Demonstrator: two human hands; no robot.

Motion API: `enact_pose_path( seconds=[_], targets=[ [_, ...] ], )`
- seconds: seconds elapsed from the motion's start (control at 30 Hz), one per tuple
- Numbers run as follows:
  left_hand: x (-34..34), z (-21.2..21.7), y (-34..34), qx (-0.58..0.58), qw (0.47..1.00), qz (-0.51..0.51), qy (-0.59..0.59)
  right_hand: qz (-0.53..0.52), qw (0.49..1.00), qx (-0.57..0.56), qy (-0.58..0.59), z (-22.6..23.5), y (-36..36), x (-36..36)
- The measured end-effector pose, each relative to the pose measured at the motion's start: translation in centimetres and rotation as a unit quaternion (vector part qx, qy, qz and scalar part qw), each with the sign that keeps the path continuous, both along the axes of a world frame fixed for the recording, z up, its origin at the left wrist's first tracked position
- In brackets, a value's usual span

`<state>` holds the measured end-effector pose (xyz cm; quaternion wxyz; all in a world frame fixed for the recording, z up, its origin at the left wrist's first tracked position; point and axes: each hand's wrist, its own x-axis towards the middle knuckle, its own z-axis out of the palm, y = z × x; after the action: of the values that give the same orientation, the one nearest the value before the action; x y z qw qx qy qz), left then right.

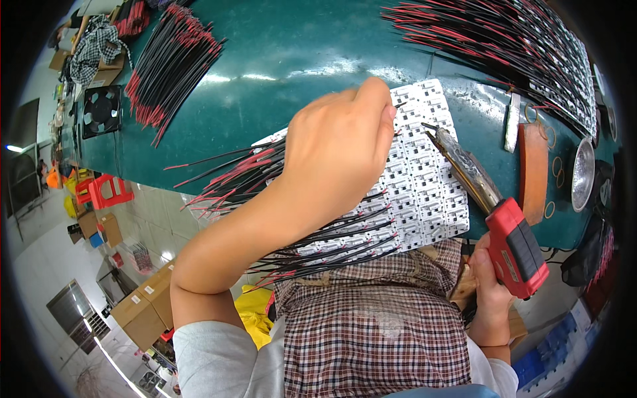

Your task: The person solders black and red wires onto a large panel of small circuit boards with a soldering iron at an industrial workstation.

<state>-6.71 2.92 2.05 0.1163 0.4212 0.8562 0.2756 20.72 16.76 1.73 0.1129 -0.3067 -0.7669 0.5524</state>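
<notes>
Green worktop (265,106) stretches away beyond both hands, and from where I stand the job looks partly done. Below the left hand (340,142) and to its right lies the white board (431,192), crowded with small parts. Left of that hand and under its forearm, black and red wires (255,174) lie in rows across the board, so I'd judge that side done. To the hand's right, the columns carry no wires and look left to do.

Thumb and finger of the left hand pinch together, a short dark wire end (401,104) poking out. The right hand (492,298) is wrapped around the red iron (517,249), its tip over the bare columns.

Ahead and left of the left hand waits a loose bundle (176,63); beyond the right hand, more wires (478,40) cover another board (584,89), seemingly wired already.
</notes>
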Motion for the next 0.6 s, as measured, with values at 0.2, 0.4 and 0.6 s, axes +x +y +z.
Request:
enact_pose_path(
  seconds=[0.2,0.4,0.6],
  targets=[
    [1.0,0.6,-0.3,0.075,0.996,-0.004,0.057,-0.018,1.0,-0.013,0.007,0.1,0.0,0.7],
    [2.1,-1.1,-0.6,0.017,1.0,-0.006,-0.011,-0.037,0.998,-0.02,-0.049,0.2,0.1,1.4],
    [2.2,-2.2,-0.4,0.044,0.999,-0.01,0.014,0.035,0.998,0.016,-0.053,-0.2,0.5,-0.3]
  ],
)
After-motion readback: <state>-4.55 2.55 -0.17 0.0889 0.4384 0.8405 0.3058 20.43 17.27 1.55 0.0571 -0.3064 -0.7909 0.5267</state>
